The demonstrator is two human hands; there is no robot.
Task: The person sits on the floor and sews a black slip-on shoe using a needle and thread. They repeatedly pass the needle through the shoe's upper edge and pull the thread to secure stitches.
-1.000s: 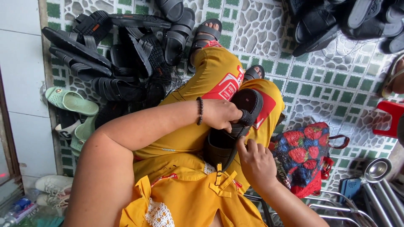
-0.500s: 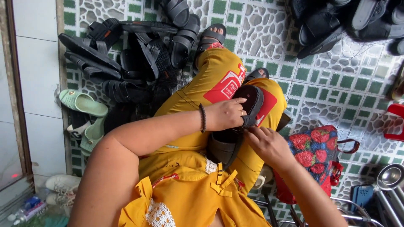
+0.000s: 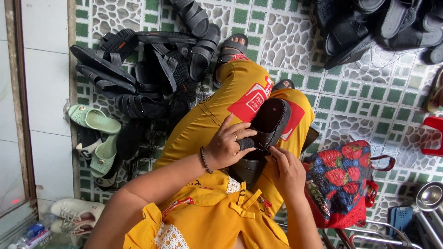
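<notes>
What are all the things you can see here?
sandal: one, black, held over the lap
sandal pile: many, black, floor upper left
second pile: many, black, top right
green slippers: two, left by the wall
white shoes: two, bottom left
bag: one, red strawberry print, right of the lap
metal bowl: one, bottom right
left hand: grips the sandal
right hand: on its strap

A single head-worn camera looks steeply down, close over the lap and the tiled floor [image 3: 350, 106].
</notes>
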